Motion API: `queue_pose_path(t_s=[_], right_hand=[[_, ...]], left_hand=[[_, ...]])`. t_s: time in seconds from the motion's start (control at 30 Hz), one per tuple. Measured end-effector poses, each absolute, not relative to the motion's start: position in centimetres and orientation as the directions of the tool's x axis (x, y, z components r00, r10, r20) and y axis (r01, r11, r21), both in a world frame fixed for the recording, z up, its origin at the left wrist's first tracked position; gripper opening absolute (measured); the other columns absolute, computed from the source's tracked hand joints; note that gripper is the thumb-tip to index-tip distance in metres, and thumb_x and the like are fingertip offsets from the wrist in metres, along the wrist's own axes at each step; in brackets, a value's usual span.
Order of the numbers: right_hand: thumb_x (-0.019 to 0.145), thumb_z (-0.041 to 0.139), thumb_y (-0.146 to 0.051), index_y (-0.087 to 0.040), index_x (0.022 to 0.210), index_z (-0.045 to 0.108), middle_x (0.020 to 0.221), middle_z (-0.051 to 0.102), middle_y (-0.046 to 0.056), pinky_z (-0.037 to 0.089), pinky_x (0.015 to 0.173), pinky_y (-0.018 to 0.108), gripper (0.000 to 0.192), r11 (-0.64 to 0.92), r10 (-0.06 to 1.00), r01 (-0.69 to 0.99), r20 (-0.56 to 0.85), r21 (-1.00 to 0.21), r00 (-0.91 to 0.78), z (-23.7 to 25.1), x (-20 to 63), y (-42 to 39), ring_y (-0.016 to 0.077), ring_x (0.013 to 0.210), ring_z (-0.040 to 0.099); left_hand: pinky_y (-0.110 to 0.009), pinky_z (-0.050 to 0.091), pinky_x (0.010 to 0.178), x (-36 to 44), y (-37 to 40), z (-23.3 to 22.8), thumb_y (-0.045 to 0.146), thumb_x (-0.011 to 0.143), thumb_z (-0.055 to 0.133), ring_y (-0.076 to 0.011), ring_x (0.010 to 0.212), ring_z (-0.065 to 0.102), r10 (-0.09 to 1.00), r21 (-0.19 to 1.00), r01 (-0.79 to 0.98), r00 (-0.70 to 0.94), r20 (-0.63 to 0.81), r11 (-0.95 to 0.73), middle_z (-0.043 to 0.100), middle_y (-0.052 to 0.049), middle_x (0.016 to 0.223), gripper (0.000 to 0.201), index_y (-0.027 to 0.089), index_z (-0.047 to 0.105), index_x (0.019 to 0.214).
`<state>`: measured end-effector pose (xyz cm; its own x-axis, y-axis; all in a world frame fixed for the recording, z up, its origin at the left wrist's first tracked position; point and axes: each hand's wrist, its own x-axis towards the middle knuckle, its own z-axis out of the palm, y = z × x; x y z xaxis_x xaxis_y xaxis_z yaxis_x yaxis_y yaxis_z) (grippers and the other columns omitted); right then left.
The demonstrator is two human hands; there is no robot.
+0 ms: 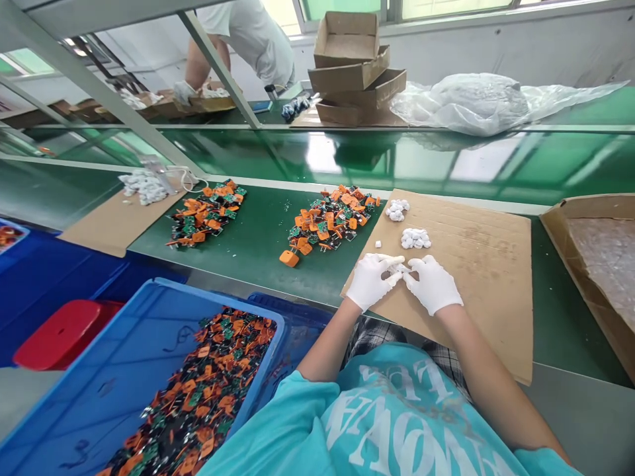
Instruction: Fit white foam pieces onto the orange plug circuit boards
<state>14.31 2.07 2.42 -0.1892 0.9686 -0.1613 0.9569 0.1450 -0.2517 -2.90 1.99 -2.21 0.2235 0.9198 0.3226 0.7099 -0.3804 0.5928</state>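
Nearest me, at my left knee, the blue bin (124,370) holds a heap of orange-and-green board parts (198,396), low and within a short reach of the left arm; a red stool (64,334) sits beyond it. Both gloved hands meet over the near-left corner of the cardboard sheet (486,277) on the counter (258,244). My left hand (370,279) and right hand (432,284) each have the grip closed to a pinch, fingertips together on one small white piece (398,268) held between them, just above the sheet; whether it is one part or two being joined I cannot tell. The cardboard likely serves as a working pad, keeping small parts off the green surface. Just beyond the hands lie two small piles of white pieces (415,238), the farther one (397,209) at the sheet's far-left corner. Left of the sheet is a pile of orange parts (327,221), and a second pile (206,213) further left, beside another cardboard sheet with white pieces (145,186). At the right edge sits an open carton (595,264). Past the glossy belt (397,162): stacked cardboard trays (354,69), a plastic bag (476,102), and another person (248,39) with a gloved hand in a tray.
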Motion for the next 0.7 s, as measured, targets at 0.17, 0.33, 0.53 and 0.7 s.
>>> queue_pose_path(t_s=[0.17, 0.33, 0.53, 0.7], right_hand=[[0.097, 0.047, -0.039, -0.025, 0.101, 0.070, 0.104, 0.063, 0.006, 0.039, 0.069, 0.028, 0.027, 0.177, 0.974, 0.932, -0.082, -0.317, -0.213, 1.3, 14.6, 2.2, 0.0195, 0.093, 0.061], [0.095, 0.047, -0.028, -0.023, 0.110, 0.070, 0.107, 0.064, 0.008, 0.041, 0.077, 0.029, 0.028, 0.122, 0.976, 0.919, -0.122, -0.375, -0.180, 2.4, 16.0, 3.8, 0.0204, 0.094, 0.060], [0.096, 0.045, -0.032, -0.020, 0.112, 0.069, 0.112, 0.062, 0.012, 0.041, 0.074, 0.032, 0.032, -0.011, 0.991, 0.957, -0.134, -0.291, -0.030, 2.4, 15.8, 6.1, 0.0220, 0.088, 0.061], [0.093, 0.050, -0.040, -0.027, 0.123, 0.065, 0.107, 0.063, 0.008, 0.039, 0.072, 0.030, 0.036, -0.020, 0.997, 0.943, -0.077, -0.331, -0.006, 1.3, 16.0, 7.0, 0.0214, 0.090, 0.060]], left_hand=[[-0.035, 0.046, 0.096, -2.9, 2.1, -2.3, 0.027, 0.086, 0.070, -0.0187, 0.101, 0.064, 0.921, 0.608, 0.699, 0.218, 0.322, -0.378, 0.073, -0.001, 0.108, 0.034, 0.028, 0.068, 0.120], [-0.034, 0.045, 0.095, -3.1, 1.9, -2.0, 0.025, 0.087, 0.069, -0.0173, 0.098, 0.065, 0.919, 0.634, 0.670, 0.214, 0.332, -0.386, 0.074, 0.000, 0.104, 0.030, 0.028, 0.070, 0.117], [-0.033, 0.049, 0.095, -3.1, 2.6, -1.1, 0.029, 0.092, 0.061, -0.0178, 0.097, 0.066, 0.960, 0.686, 0.674, 0.145, 0.241, -0.274, 0.073, -0.003, 0.106, 0.028, 0.026, 0.070, 0.119], [-0.037, 0.042, 0.110, -1.5, 8.7, 1.1, 0.026, 0.089, 0.061, -0.0231, 0.127, 0.054, 0.906, 0.556, 0.716, 0.307, 0.292, -0.422, 0.060, -0.006, 0.137, 0.051, 0.027, 0.056, 0.140]])
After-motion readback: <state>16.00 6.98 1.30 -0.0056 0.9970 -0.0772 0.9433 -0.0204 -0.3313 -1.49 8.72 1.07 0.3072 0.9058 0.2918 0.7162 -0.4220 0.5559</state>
